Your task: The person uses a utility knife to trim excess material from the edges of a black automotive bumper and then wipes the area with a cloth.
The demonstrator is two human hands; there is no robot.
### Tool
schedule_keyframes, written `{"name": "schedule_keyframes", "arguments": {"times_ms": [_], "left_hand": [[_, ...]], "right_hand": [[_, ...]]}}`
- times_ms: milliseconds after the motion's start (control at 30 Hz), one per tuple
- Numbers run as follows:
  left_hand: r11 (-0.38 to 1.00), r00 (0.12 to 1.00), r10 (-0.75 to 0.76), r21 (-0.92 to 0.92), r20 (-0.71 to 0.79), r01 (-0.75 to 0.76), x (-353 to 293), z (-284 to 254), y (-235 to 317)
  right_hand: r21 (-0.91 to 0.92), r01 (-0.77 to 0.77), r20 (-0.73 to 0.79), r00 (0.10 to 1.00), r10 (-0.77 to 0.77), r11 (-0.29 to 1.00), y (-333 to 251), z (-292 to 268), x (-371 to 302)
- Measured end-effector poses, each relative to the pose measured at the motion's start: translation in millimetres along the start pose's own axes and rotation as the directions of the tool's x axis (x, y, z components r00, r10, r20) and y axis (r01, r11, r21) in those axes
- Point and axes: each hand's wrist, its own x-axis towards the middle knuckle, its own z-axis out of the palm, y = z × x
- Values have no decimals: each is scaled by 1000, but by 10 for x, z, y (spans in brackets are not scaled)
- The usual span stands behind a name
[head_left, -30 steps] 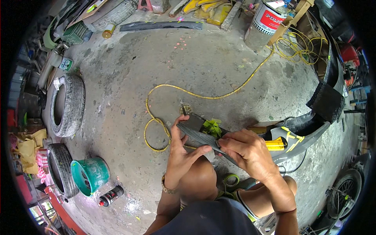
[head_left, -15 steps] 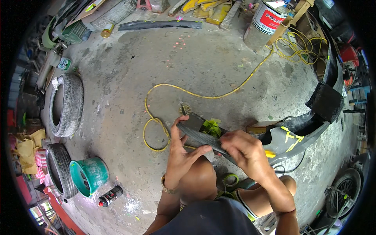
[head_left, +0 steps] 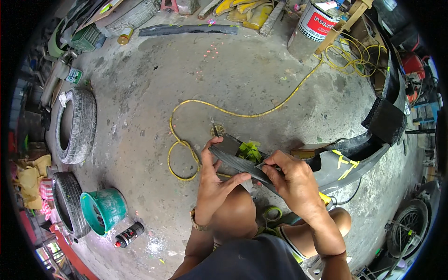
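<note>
A dark grey curved plastic panel (head_left: pixel 233 159), like part of a car bumper, lies across in front of me above my knees. My left hand (head_left: pixel 207 186) grips its left end, the thumb along the near edge and the fingers around the far side. My right hand (head_left: pixel 296 184) is closed in a pinch against the panel's upper edge; a small dark, thin thing shows at its fingertips, too small to name. Crumpled yellow-green tape (head_left: pixel 250 151) sits in the panel's hollow, just left of the right fingertips. A roll of green tape (head_left: pixel 272 214) is between my legs.
A yellow hose (head_left: pixel 219 108) loops over the concrete floor. A larger bumper (head_left: pixel 359 161) with yellow tape curves along the right. Tyres (head_left: pixel 77 126), a green bucket (head_left: pixel 103 210) and a spray can (head_left: pixel 129 234) stand or lie at left. A large tin (head_left: pixel 308 35) is at back right.
My right hand, blurred before, now shows its fingertips pinched at the panel's edge. The left hand keeps its grip, and the view has shifted slightly.
</note>
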Motion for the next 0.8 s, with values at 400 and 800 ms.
{"name": "schedule_keyframes", "arguments": {"times_ms": [400, 800], "left_hand": [[1000, 1000, -6, 30, 1, 6, -6, 0, -17], [999, 999, 41, 6, 5, -41, 14, 20, 1]], "right_hand": [[-85, 108, -69, 991, -114, 990, 8, 45, 4], [67, 44, -11, 999, -43, 997, 95, 64, 56]]}}
